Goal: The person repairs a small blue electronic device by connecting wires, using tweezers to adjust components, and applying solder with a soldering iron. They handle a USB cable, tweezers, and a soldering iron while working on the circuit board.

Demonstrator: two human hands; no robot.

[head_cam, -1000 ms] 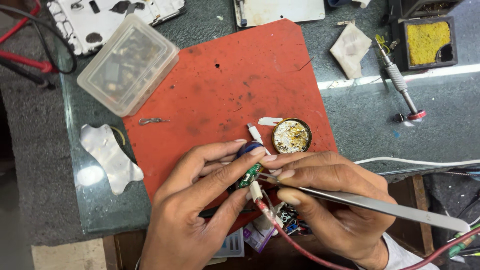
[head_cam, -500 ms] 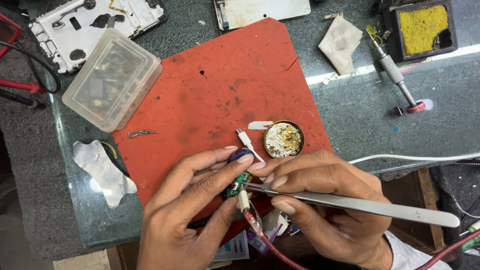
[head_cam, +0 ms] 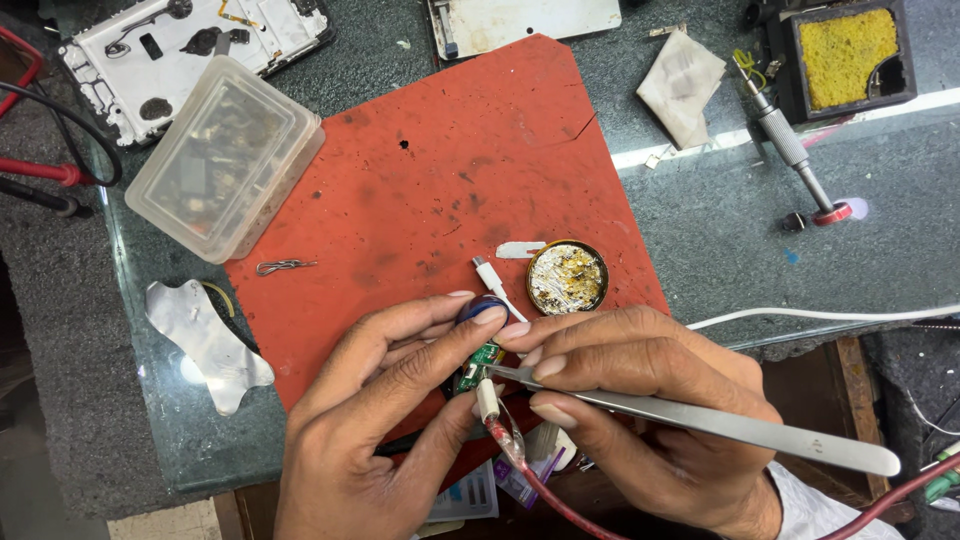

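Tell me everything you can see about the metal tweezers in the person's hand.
The tweezers are long, slim and silver, with a dull brushed-metal look. The right hand holds them near the tip, fingers pinching the front part, and the wide rear end sticks out to the right past the hand. They lie nearly level, tips pointing left, and meet the small green circuit board that the left hand steadies. The tips look closed.

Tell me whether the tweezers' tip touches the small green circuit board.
Touching: the head view shows the tweezers tip meeting the green circuit board, with no gap.
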